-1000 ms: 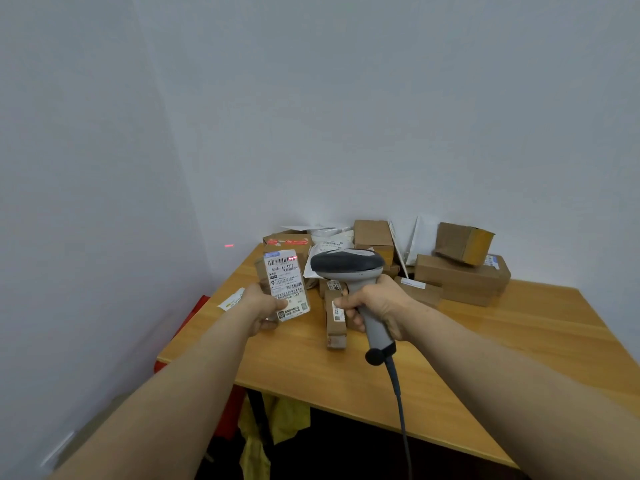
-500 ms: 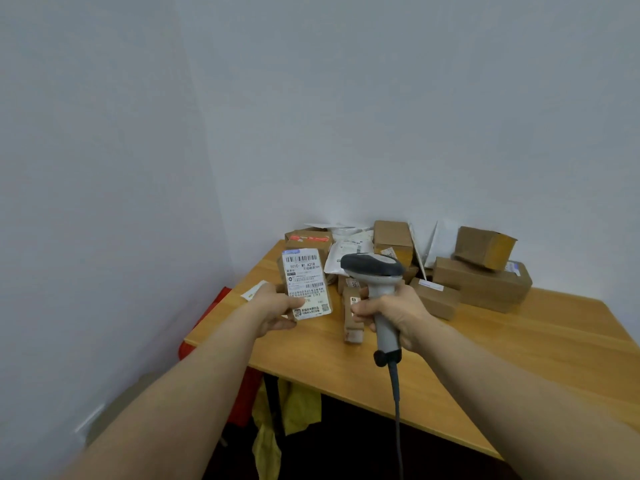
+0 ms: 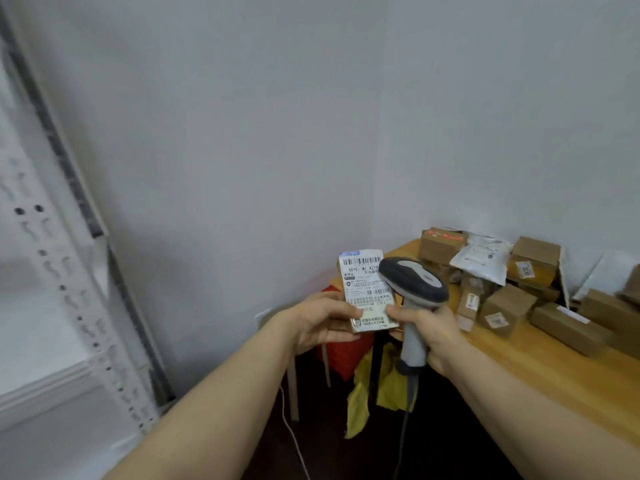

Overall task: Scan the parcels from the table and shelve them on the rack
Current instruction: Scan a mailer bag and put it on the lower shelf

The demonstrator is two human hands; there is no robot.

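With my left hand [image 3: 322, 320] pinching the labelled parcel [image 3: 363, 282] in the air off the bench's [image 3: 519, 368] left corner and my right hand [image 3: 429, 327] wrapped round the scanner [image 3: 414, 284], I'd square the barcode to the scanner head before turning to the rack [image 3: 69, 271].

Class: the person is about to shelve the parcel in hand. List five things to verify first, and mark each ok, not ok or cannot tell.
1. Left hand grips the parcel: ok.
2. The parcel's label faces the person, with the barcode in view: ok.
3. Right hand holds the scanner by its handle: ok.
4. The scan has registered: cannot tell.
5. Rack in view on the left, with free shelf space: cannot tell, as the view is blurred.
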